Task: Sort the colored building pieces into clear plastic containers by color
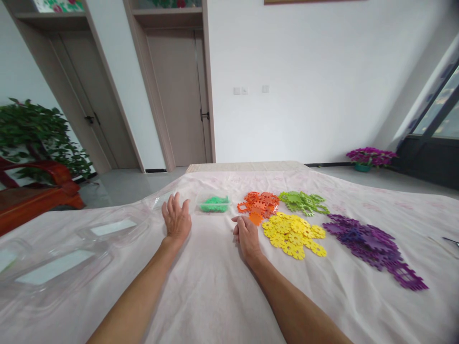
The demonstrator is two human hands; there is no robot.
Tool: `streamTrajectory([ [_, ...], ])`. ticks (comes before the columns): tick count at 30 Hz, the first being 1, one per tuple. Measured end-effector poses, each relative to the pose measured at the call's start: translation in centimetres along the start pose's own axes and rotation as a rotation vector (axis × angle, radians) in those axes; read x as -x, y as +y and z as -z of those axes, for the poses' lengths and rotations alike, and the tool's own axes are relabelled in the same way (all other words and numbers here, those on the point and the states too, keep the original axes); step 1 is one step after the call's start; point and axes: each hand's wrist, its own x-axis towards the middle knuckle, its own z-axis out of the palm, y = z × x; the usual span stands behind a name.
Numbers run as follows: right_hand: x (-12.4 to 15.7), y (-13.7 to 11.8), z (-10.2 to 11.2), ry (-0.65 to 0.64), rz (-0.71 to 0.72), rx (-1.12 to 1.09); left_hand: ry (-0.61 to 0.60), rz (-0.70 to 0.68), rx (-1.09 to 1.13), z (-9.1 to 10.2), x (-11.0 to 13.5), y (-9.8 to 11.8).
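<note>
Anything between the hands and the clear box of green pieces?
Nothing visible. Only tablecloth shows between the left hand and the clear box of green pieces, and likewise from the right hand. The orange pieces lie right of that second path.

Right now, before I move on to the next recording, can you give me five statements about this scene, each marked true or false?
1. The green pieces are in a clear container. True.
2. The orange pile is inside that container too. False: it lies on the cloth, to the right of the container.
3. The purple pile lies farther right than the yellow pile. True.
4. The left hand is gripping a yellow piece. False: the left hand's fingers are spread, with no yellow piece in view there.
5. The right hand is nearer the yellow pile than the purple one. True.
</note>
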Motion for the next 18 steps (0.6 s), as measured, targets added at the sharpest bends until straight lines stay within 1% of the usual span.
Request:
streamTrajectory([
  [2, 0.0, 0.0, 0.0, -0.002, -0.005, -0.004, -0.012, 0.041, -0.042, -0.2, 0.8, -1.3],
  [5, 0.0, -0.2, 0.0, -0.006, -0.004, -0.007, -0.066, 0.076, -0.122, -0.5, 1.3, -2.8],
  [10, 0.0, -0.2, 0.0, -0.011, -0.008, 0.008, -0.146, 0.122, -0.232, -1.2, 0.9, -4.3],
  [15, -0.1, 0.2, 0.0, -0.010, -0.002, 0.012, -0.116, 0.184, -0.243, -2.2, 0.5, -5.7],
  [18, -0.1, 0.2, 0.0, -0.006, 0.001, -0.002, -0.102, 0.171, -0.250, -2.2, 0.6, -6.2],
])
